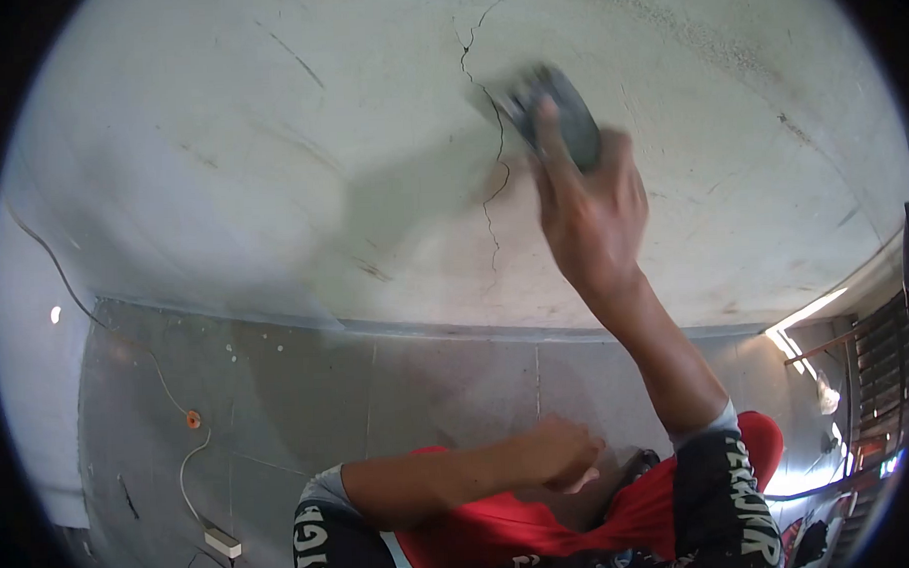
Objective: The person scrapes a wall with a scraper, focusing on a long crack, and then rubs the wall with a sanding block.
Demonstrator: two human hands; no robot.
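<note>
My right hand [594,214] is raised to the pale wall [388,106], its fingers wrapped round a dark, flat, rounded tool [564,115]. Motion blurs the tool's left edge, so its exact kind cannot be made out. It lies beside a thin, jagged black crack [503,142] that runs down the wall. Lower down, my left hand [566,453] rests near my red-clad knees with its fingers curled in. Whatever it may hold is hidden.
Grey floor tiles [308,399] meet the wall's base. A cable with an orange round piece [193,419] leads to a white power strip [223,541] at the lower left. A slatted shutter [878,369] and a white bag [828,394] are at the right.
</note>
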